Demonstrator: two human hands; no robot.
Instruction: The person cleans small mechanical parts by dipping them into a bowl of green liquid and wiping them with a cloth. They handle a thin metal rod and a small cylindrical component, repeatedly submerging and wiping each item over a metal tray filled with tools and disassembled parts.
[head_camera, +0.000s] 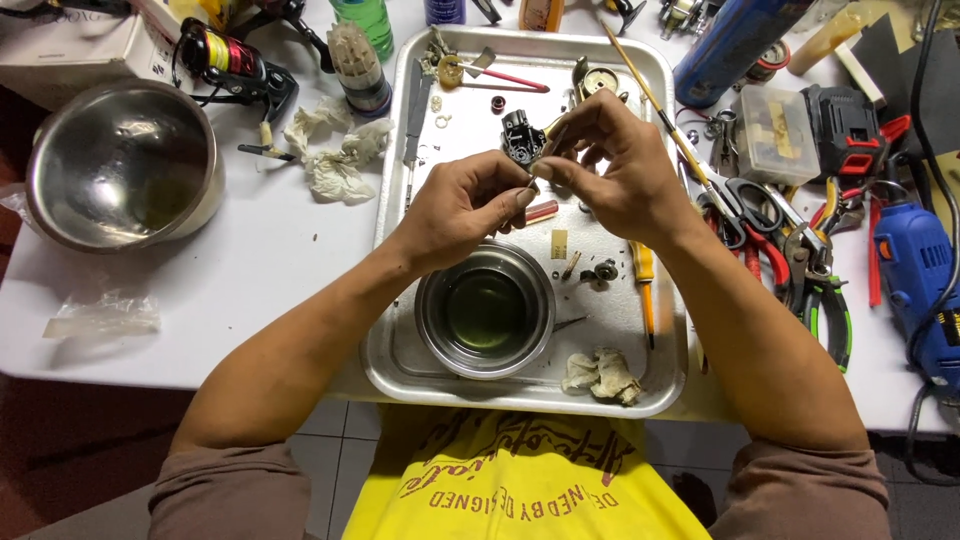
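- The small part pinched between the fingertips of the left hand (462, 205) and the right hand (612, 165) is almost wholly covered; its kind cannot be told.
- The black reel body (520, 136) is partly hidden behind the right hand's fingers.
- The red stick (541, 210) on the tray (385, 355) shows only one end from under the left hand.
- The blue drill (918, 285) is cut off by the right edge.
- The bottles (366, 20) along the top edge lose their upper parts.
- The tiny screws and washers (437, 110) on the tray are too small to tell apart.
- The thin brush (655, 105) passes under the right hand.
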